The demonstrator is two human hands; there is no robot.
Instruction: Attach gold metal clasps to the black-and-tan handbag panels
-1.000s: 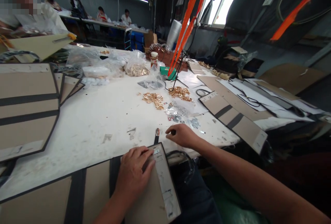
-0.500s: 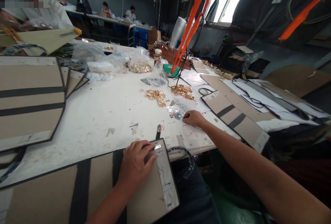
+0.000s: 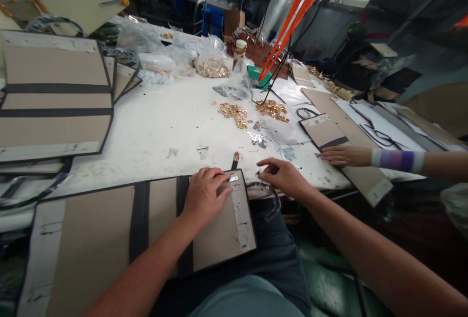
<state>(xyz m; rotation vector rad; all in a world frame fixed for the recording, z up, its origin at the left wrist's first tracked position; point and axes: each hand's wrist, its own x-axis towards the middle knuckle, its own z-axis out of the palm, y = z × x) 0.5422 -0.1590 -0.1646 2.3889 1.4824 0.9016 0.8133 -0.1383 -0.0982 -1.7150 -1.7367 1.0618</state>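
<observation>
My left hand (image 3: 206, 190) lies flat on a beige panel with black bands and black edging (image 3: 161, 192), fingers spread. Its fingertips are beside a small silver metal plate (image 3: 233, 178) on the panel's whitish end strip (image 3: 242, 217). To the right, my right hand (image 3: 283, 178) is above the table edge, thumb and fingers closed in a pinch; a tiny dark piece seems to show at the tips, too small to name. Under it curves a plastic-wrapped handle (image 3: 268, 192). A dark tab with a metal end (image 3: 236, 159) sticks out from the panel's far edge.
Gold-coloured metal fittings (image 3: 272, 109) and small silver plates (image 3: 258, 139) lie in piles on the white table (image 3: 164, 127). Similar panels (image 3: 56, 100) are stacked at left. At right, a co-worker's hand (image 3: 343, 155) rests on another panel (image 3: 323, 131). Orange straps (image 3: 292, 19) hang overhead.
My right hand has drawn back from the silver plates toward the panel. A co-worker's hand has come in from the right. The view has tilted down; my left hand stays on the panel.
</observation>
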